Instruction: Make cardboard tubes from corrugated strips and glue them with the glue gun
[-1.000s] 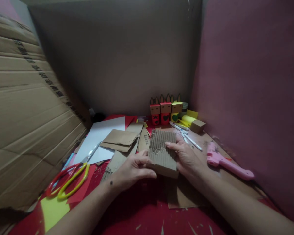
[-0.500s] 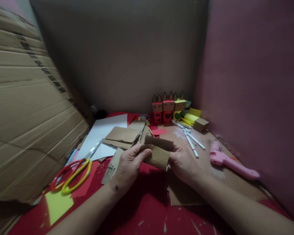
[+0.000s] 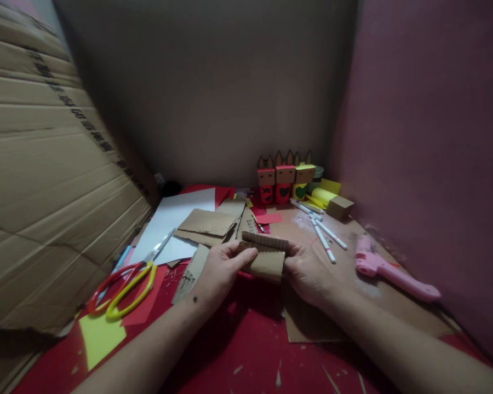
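Clamping both hands' fingers on a folded cardboard piece [image 3: 264, 257], the person has scissors [image 3: 127, 279] left of it, glue gun [image 3: 388, 268] right.

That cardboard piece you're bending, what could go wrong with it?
Both hands, left hand and right hand, fold the corrugated cardboard piece; it may crease crookedly or tear along its ribs. The pink glue gun lies near the right forearm, so an elbow could knock it.

Dim corner. Grey-brown back wall [image 3: 213, 93]; dull pink wall [image 3: 427, 120] at right; large flattened cardboard sheet [image 3: 45, 180] leaning at left; red work surface [image 3: 246, 350], speckled with paper scraps, below.
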Motion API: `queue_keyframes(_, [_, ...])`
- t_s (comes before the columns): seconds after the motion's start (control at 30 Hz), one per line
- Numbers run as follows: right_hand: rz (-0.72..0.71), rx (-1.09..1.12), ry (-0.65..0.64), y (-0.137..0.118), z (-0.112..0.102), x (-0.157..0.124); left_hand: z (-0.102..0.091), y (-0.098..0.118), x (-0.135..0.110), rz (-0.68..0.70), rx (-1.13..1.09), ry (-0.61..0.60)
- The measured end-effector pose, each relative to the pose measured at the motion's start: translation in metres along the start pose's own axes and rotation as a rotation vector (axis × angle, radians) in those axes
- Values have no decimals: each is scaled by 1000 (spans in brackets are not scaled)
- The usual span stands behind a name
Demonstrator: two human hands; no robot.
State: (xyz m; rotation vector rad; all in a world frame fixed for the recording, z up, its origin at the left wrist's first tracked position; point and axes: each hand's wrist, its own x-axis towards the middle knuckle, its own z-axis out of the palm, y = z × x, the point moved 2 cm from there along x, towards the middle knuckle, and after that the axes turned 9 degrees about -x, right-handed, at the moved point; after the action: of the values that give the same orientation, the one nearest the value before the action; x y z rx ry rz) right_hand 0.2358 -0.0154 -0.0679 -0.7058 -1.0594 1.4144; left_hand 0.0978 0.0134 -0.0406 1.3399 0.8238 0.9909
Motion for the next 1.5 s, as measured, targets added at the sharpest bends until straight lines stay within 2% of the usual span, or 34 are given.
queue_keyframes(0.1, [-4, -5, -7, 5, -5, 1, -2, -4, 2, -155, -156, -36])
queue_keyframes(0.17, [1, -37, 2, 7, -8, 1, -5, -7, 3, -207, -192, -26])
queue_keyframes(0.37, [-5, -206, 25, 2, -10, -2, -12, -9, 4, -190, -128, 30])
queue_keyframes(0.47, [-31, -319, 48, -4, -8, -3, -13, -8, 4, -228, -138, 5])
queue_keyframes(0.63, [2, -384, 74, -6, -5, -3, -11, -9, 6, -294, -289, -88])
queue_keyframes(0.9, [21, -460, 134, -8, -5, -2, -7, -7, 9, -250, -443, -92])
queue_keyframes(1.1, [-94, -474, 52, -4, -4, -2, -10, -12, 11, -232, -446, -102])
queue_keyframes(1.23, [-95, -502, 40, -1, -5, -2, -12, -15, 12, -208, -400, -79])
queue_keyframes(1.33, [-78, -482, 126, -2, -3, -2, -12, -12, 11, -172, -376, -86])
queue_keyframes(1.5, [-77, -437, 409, -13, -3, -7, -14, -4, 10, 35, -346, 63])
